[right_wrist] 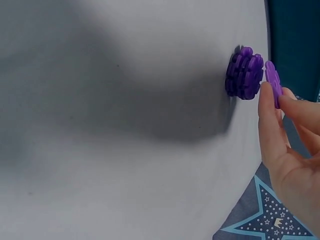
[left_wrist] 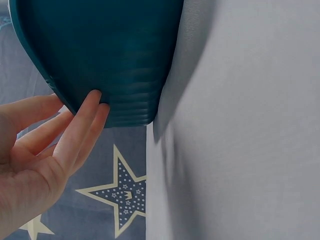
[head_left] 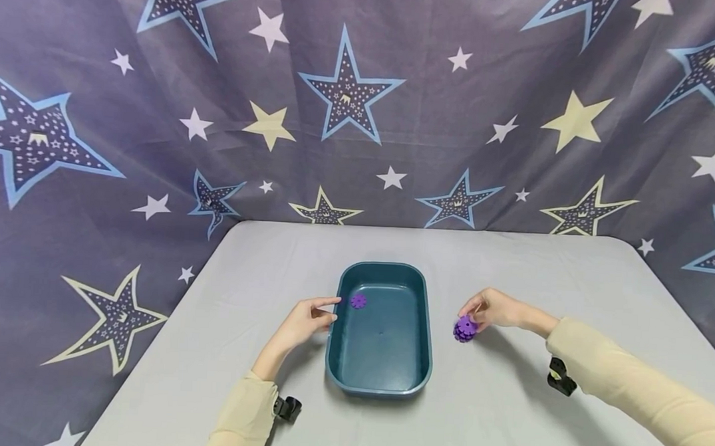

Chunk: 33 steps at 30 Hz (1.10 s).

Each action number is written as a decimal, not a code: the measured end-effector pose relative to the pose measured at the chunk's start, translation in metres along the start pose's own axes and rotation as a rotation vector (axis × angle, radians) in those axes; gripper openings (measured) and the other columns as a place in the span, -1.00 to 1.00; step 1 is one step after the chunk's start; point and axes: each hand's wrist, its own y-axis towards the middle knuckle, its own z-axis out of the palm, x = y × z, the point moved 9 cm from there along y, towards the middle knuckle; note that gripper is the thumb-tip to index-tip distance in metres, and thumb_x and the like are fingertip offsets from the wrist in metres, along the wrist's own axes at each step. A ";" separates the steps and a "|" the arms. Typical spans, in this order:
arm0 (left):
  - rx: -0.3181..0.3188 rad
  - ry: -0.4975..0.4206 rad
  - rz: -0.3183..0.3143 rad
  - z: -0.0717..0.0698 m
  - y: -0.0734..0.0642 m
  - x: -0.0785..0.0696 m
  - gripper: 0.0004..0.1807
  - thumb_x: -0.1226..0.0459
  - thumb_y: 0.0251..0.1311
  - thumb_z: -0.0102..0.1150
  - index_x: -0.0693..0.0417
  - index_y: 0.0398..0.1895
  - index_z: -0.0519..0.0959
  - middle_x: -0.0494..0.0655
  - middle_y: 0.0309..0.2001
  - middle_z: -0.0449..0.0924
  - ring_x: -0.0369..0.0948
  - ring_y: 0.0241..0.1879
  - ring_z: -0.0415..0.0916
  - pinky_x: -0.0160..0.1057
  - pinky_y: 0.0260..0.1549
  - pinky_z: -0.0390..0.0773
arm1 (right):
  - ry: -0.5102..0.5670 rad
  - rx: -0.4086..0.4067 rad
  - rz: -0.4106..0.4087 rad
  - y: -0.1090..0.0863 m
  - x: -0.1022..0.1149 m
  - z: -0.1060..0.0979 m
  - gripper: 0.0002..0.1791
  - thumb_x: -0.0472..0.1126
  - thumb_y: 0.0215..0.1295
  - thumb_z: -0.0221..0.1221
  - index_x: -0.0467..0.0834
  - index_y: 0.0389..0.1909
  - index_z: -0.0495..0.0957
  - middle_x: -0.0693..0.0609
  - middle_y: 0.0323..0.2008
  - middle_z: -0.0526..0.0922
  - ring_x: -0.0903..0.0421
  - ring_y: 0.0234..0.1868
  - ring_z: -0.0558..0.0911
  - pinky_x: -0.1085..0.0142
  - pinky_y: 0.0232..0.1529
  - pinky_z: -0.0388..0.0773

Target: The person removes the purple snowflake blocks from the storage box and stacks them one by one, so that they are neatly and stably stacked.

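A teal plastic bin (head_left: 379, 340) stands on the table, with one purple flower-shaped disc (head_left: 359, 301) lying inside near its left wall. My left hand (head_left: 305, 322) holds the bin's left rim; in the left wrist view, two fingers (left_wrist: 82, 122) press the outer wall while other fingertips reach behind the rim. To the right of the bin, my right hand (head_left: 490, 308) pinches a purple flower-shaped disc (right_wrist: 273, 84) between thumb and fingers. Just beneath that disc sits a stack of similar purple discs (right_wrist: 244, 74) on the table.
The table (head_left: 271, 272) has a pale grey cover. Behind it and along its sides hangs a dark curtain (head_left: 396, 151) printed with stars. A black wrist camera (head_left: 287, 408) is on the left sleeve and another camera (head_left: 560, 377) on the right.
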 end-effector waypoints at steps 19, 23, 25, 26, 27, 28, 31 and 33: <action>0.025 -0.033 -0.002 0.002 -0.007 -0.017 -0.58 0.53 0.11 -0.05 0.51 0.08 0.30 0.47 -0.20 0.47 0.16 -0.22 0.49 -0.06 -0.26 0.56 | 0.027 -0.019 0.018 0.001 -0.009 0.001 -0.77 -0.59 0.07 -0.07 -0.65 -0.25 0.41 -0.41 -0.33 0.56 -0.18 -0.32 0.59 0.18 -0.32 0.60; 0.024 -0.037 0.002 0.003 -0.007 -0.018 -0.58 0.54 0.11 -0.04 0.51 0.08 0.30 0.47 -0.21 0.47 0.16 -0.23 0.49 -0.06 -0.26 0.56 | 0.009 -0.029 0.019 0.002 -0.009 0.001 -0.78 -0.59 0.07 -0.06 -0.64 -0.26 0.43 -0.37 -0.36 0.57 -0.15 -0.33 0.60 0.18 -0.33 0.60; 0.019 -0.032 -0.001 0.002 -0.005 -0.011 -0.58 0.52 0.11 -0.03 0.49 0.08 0.31 0.44 -0.20 0.49 0.11 -0.24 0.51 -0.10 -0.27 0.57 | -0.003 -0.035 0.017 0.002 -0.009 0.001 -0.79 -0.58 0.07 -0.05 -0.63 -0.27 0.44 -0.35 -0.37 0.58 -0.14 -0.34 0.60 0.19 -0.34 0.60; 0.017 -0.029 0.001 0.002 -0.003 -0.008 -0.58 0.51 0.11 -0.02 0.48 0.08 0.32 0.43 -0.20 0.49 0.08 -0.25 0.52 -0.13 -0.28 0.58 | -0.009 -0.040 0.016 0.002 -0.009 0.001 -0.79 -0.58 0.07 -0.04 -0.62 -0.27 0.44 -0.34 -0.38 0.58 -0.13 -0.35 0.60 0.19 -0.35 0.60; 0.015 -0.025 0.000 0.001 -0.002 -0.005 -0.58 0.51 0.12 -0.01 0.47 0.09 0.33 0.42 -0.19 0.49 0.06 -0.25 0.53 -0.15 -0.29 0.58 | -0.013 -0.045 0.015 0.002 -0.009 0.000 -0.79 -0.58 0.07 -0.03 -0.62 -0.27 0.44 -0.33 -0.39 0.58 -0.13 -0.35 0.60 0.19 -0.35 0.60; 0.013 -0.021 0.003 0.001 -0.001 -0.002 -0.58 0.49 0.12 0.00 0.46 0.09 0.33 0.41 -0.19 0.50 0.04 -0.25 0.53 -0.17 -0.29 0.58 | -0.020 -0.050 0.011 0.002 -0.009 0.000 -0.79 -0.57 0.06 -0.03 -0.61 -0.28 0.45 -0.32 -0.40 0.58 -0.12 -0.36 0.60 0.20 -0.36 0.60; 0.012 -0.010 0.011 0.001 0.001 0.001 -0.58 0.48 0.12 0.00 0.44 0.09 0.34 0.41 -0.16 0.49 0.01 -0.26 0.54 -0.19 -0.30 0.59 | -0.046 -0.063 -0.004 0.002 -0.008 0.000 -0.80 -0.57 0.05 0.00 -0.60 -0.29 0.46 -0.29 -0.42 0.58 -0.11 -0.39 0.60 0.22 -0.39 0.61; 0.011 -0.008 0.010 0.001 0.001 0.002 -0.58 0.48 0.11 0.01 0.43 0.09 0.35 0.40 -0.14 0.48 0.00 -0.26 0.54 -0.20 -0.30 0.59 | -0.066 -0.072 -0.014 0.002 -0.008 -0.001 -0.80 -0.57 0.03 0.01 -0.60 -0.30 0.47 -0.28 -0.43 0.59 -0.08 -0.41 0.60 0.24 -0.41 0.61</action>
